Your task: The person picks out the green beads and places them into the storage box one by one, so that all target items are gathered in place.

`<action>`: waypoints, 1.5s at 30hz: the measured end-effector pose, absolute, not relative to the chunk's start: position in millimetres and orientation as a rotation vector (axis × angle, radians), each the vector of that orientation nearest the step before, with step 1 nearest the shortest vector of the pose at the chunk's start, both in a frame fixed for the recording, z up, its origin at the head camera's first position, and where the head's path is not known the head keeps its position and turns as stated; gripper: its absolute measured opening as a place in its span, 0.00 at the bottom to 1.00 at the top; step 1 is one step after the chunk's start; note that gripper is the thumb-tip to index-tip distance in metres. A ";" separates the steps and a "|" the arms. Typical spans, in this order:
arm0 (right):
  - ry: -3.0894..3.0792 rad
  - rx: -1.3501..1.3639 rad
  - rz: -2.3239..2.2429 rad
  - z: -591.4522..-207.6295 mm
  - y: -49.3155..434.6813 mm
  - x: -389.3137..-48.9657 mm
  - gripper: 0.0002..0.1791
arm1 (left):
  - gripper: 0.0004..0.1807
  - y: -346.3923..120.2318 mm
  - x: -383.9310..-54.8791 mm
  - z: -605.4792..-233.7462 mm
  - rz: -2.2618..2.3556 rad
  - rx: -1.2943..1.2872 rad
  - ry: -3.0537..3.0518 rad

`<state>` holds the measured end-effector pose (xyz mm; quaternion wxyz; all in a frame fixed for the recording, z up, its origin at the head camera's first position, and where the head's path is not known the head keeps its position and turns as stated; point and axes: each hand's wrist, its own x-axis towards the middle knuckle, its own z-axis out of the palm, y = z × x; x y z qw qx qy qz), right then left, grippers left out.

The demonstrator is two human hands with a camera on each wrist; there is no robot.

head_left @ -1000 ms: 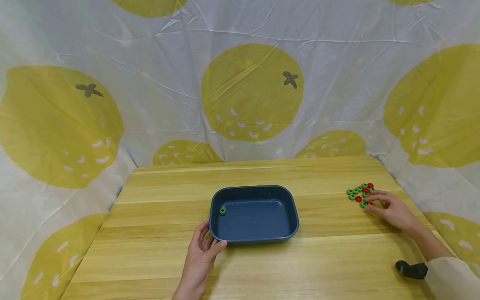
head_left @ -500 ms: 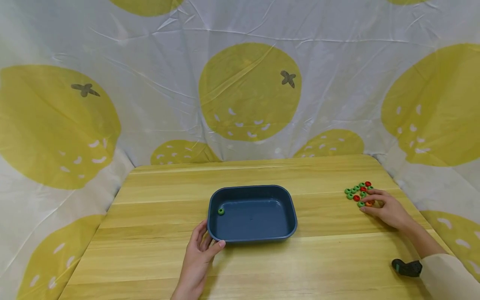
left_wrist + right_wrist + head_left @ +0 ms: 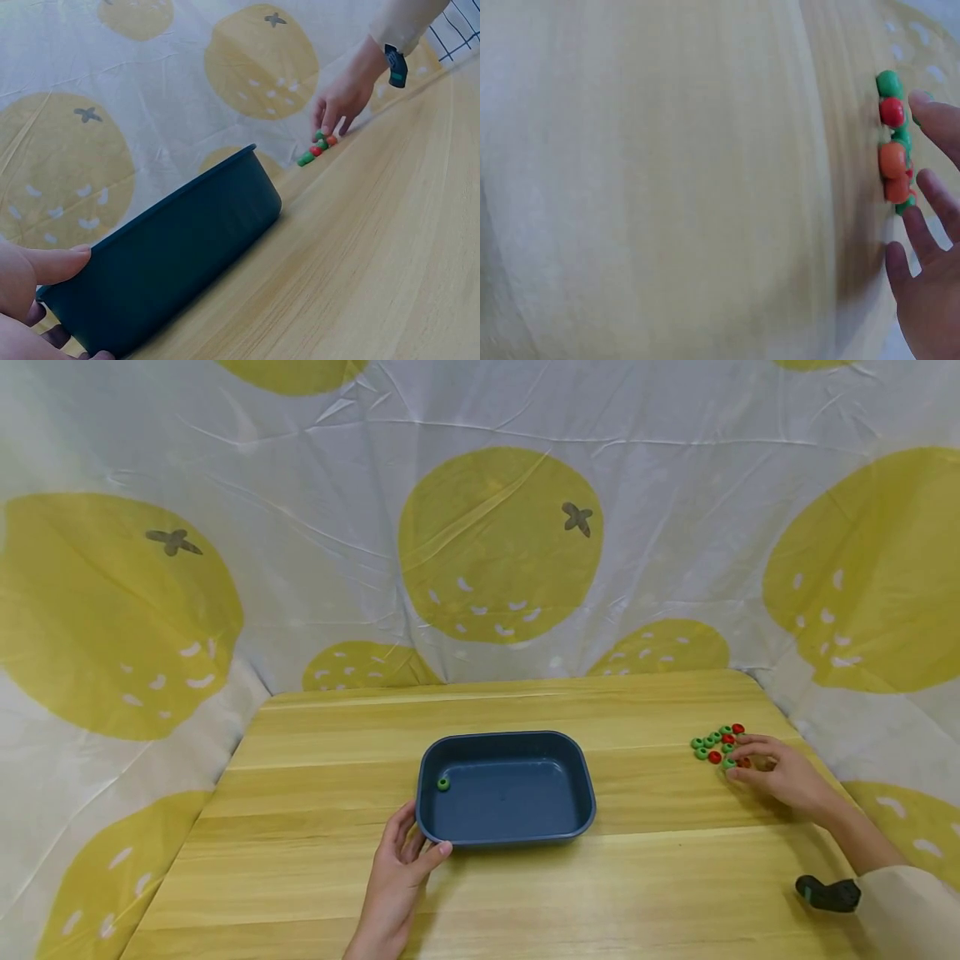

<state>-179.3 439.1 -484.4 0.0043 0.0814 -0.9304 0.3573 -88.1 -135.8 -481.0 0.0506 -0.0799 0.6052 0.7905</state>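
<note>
A dark blue rectangular plastic tub (image 3: 506, 842) stands mid-table with one green bead (image 3: 444, 784) inside at its left end. My left hand (image 3: 396, 877) grips the tub's near left corner, thumb over the rim and fingers against the outer wall. Over on the right, my right hand (image 3: 787, 777) pinches a green bead (image 3: 730, 763) between thumb and index finger. That bead shows slightly raised in the left wrist view. Around these fingertips lies a cluster of red beads (image 3: 715, 757), green beads (image 3: 702, 753) and orange beads (image 3: 892, 160); the hand covers part of it.
The wooden table (image 3: 600, 893) reaches back to a hanging cloth (image 3: 337, 552) printed with yellow lemons. A black device (image 3: 828, 894) is at the right wrist, by the pale sleeve (image 3: 900, 910). Wire mesh (image 3: 456, 30) appears in the left wrist view's top right.
The right thumb and index finger have closed on a green bead at the cluster's near side, and it has risen a little. The left hand and tub stay in place.
</note>
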 end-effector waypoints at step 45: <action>-2.899 0.531 1.455 -435.7 331.5 -232.9 0.15 | 0.46 -136.2 -88.3 -480.8 2.412 -0.245 1.851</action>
